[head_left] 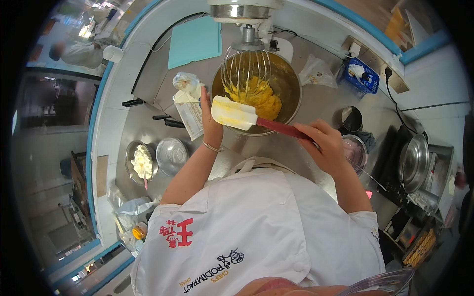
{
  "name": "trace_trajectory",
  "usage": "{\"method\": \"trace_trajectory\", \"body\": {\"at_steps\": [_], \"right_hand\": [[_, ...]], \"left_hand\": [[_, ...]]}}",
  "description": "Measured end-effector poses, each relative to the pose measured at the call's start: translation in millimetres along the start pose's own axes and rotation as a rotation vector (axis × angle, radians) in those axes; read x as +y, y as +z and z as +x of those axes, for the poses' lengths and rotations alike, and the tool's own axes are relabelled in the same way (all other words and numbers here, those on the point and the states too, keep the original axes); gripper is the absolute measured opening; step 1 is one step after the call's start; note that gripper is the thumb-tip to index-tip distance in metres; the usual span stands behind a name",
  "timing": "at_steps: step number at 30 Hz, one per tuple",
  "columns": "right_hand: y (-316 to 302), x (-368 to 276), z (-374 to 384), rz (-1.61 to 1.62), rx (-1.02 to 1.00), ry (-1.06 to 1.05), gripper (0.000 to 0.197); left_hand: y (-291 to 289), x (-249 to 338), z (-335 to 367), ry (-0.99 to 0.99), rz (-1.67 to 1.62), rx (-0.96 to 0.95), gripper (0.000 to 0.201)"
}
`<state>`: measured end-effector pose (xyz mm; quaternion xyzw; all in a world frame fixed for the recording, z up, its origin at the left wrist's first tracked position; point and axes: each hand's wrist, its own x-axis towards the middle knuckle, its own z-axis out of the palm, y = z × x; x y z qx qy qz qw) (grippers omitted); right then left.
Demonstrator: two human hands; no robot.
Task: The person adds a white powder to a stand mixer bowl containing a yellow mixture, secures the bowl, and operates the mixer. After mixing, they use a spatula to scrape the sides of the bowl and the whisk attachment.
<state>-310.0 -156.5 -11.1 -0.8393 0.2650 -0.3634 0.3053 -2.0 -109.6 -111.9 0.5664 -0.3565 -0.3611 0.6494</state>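
Observation:
My right hand (323, 145) grips the red handle of a spatula (234, 113), whose white blade, smeared with yellow, is over the near left rim of a metal mixing bowl (290, 81). At the bowl's left side is my left hand (211, 118), its visible fingers stretched out and seen edge-on; it seems to touch the bowl, and the blade lies close beside it. Inside the bowl sits a thick yellow mixture (269, 103). A wire whisk (247, 61) hangs from the stand mixer (242, 11) above, its lower wires in the mixture.
Left of the bowl lie a crumpled wrapper (187, 88) and a white carton (190, 118). Further left stand a bowl of pale cream (142, 163) and a clear bowl (172, 156). A turquoise board (195, 42) lies behind; a blue basket (362, 75) is at the right.

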Motion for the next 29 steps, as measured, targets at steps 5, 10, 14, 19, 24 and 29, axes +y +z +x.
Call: {"method": "trace_trajectory", "body": {"at_steps": [5, 10, 14, 19, 24, 29], "right_hand": [[19.6, 8.2, 11.3, 0.117, 0.01, 0.144, 0.031], [13.2, 7.4, 7.6, 0.268, -0.015, 0.418, 0.024], [3.5, 11.5, -12.7, 0.281, 0.003, 0.508, 0.023], [-17.8, 13.3, -43.9, 0.349, 0.013, 0.648, 0.022], [-29.0, -3.4, -37.8, 0.162, -0.034, 0.362, 0.027], [-18.9, -13.5, -22.3, -0.048, -0.005, 0.095, 0.036]], "left_hand": [[7.4, 16.0, -1.8, 0.001, 0.068, 0.018, 0.062], [5.2, 17.7, -2.4, 0.064, 0.178, -0.013, 0.061], [7.9, 21.6, -2.5, 0.016, 0.099, -0.01, 0.062], [8.5, 20.4, -3.9, 0.046, 0.166, -0.007, 0.061], [10.1, 15.0, -3.8, -0.026, 0.124, 0.056, 0.061], [-8.8, -2.7, 1.9, 0.095, 0.431, 0.021, 0.063]]}}
